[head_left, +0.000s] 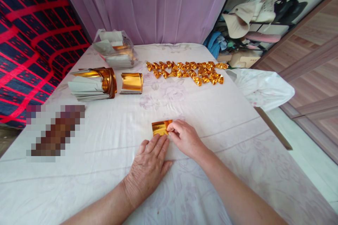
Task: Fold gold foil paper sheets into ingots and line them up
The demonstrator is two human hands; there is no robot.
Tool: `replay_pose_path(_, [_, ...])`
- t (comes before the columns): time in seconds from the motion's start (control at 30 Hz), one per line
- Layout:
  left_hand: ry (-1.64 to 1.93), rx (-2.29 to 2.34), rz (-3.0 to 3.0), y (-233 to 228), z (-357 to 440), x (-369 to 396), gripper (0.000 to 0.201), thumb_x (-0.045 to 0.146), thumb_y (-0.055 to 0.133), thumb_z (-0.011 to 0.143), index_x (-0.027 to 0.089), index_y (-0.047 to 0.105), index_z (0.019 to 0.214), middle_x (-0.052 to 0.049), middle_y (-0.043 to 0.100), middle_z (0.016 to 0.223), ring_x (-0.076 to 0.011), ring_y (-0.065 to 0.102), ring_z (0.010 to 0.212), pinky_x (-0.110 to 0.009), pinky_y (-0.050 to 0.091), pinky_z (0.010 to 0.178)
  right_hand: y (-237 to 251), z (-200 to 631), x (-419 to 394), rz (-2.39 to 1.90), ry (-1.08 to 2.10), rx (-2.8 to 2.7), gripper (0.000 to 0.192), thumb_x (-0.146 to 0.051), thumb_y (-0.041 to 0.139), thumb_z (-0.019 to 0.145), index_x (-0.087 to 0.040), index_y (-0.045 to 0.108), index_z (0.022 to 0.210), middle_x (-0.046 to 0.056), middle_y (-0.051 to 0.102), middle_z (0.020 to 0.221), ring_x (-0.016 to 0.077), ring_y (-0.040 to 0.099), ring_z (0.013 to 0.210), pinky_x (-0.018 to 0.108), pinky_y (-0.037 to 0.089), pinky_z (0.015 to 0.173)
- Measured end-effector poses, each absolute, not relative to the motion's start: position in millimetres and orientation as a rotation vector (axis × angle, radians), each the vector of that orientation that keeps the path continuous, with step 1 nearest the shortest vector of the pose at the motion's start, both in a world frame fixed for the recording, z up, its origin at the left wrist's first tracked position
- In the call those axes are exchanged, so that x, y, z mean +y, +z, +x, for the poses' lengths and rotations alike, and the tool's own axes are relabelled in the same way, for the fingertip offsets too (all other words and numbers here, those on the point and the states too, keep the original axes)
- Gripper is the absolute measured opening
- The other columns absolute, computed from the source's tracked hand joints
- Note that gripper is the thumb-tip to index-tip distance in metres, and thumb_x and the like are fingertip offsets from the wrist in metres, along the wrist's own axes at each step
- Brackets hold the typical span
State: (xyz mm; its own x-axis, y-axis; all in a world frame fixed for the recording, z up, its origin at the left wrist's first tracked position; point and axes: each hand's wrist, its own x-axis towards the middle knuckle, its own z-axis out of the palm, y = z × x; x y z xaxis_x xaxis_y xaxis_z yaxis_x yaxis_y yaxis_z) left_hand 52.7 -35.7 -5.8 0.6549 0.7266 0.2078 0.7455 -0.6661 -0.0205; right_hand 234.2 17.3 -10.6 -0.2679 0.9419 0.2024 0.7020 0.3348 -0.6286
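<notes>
A small sheet of shiny gold foil paper (159,127) lies on the table in front of me. My left hand (150,163) rests flat, fingers stretched out, with the fingertips pressing the paper's near edge. At the sheet's right end, my right hand (187,139) pinches the edge between thumb and index finger. Farther back are a short stack of gold foil paper (132,82) and a larger bent stack (107,81) with pale backs. Several folded gold foil pieces (182,66) sit in rough rows at the table's far right.
Behind the stacks stands a clear plastic bag (116,50) holding more paper. A pixelated patch (56,132) covers something on the left. A white plastic bag (264,88) hangs by the right table edge, below a shelf with a cap (237,19) and shoes. A purple curtain (158,7) closes the back.
</notes>
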Motion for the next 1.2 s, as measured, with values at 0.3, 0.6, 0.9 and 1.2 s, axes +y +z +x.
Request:
replay_pose_path(0.3, [-0.315, -1.26, -2.743, -5, 53, -36, 0.049, 0.044, 0.035, 0.098, 0.012, 0.055, 0.13, -0.012, 0.058, 0.135, -0.0272, 0.05, 0.125, -0.043, 0.037, 0.1, -10, 234, 17, -1.436, 0.565, -2.068, 0.018, -0.004, 0.055, 0.077, -0.021, 0.057, 0.08, 0.0, 0.061, 0.08, 0.014, 0.056, 0.074, 0.025, 0.043, 0.068])
replay_pose_path(0.6, [-0.382, -1.248, -2.709, -2, 50, -35, 0.05, 0.046, 0.041, 0.096, 0.009, 0.056, 0.126, -0.014, 0.061, 0.129, -0.0294, 0.052, 0.121, -0.045, 0.037, 0.098, -11, 233, 17, -1.456, 0.547, -2.06, 0.017, -0.005, 0.056, 0.077, -0.022, 0.057, 0.08, 0.0, 0.061, 0.081, 0.0148, 0.057, 0.076, 0.026, 0.043, 0.07])
replay_pose_path(0.9, [-0.318, -1.298, -2.65, 5, 45, -37, 0.049, 0.044, 0.039, 0.097, 0.007, 0.062, 0.119, -0.015, 0.065, 0.123, -0.0309, 0.055, 0.114, -0.048, 0.037, 0.096, -8, 234, 17, -1.463, 0.559, -2.061, 0.017, -0.005, 0.056, 0.077, -0.022, 0.057, 0.078, 0.0, 0.061, 0.08, 0.0147, 0.057, 0.076, 0.026, 0.043, 0.068])
replay_pose_path(1.2, [-0.273, -1.347, -2.635, 13, 43, -38, 0.043, 0.04, 0.046, 0.094, 0.007, 0.064, 0.116, -0.017, 0.065, 0.119, -0.0313, 0.056, 0.109, -0.05, 0.039, 0.094, -11, 235, 17, -1.465, 0.539, -2.061, 0.017, -0.005, 0.056, 0.077, -0.022, 0.058, 0.078, 0.0, 0.061, 0.079, 0.0145, 0.057, 0.074, 0.025, 0.042, 0.067])
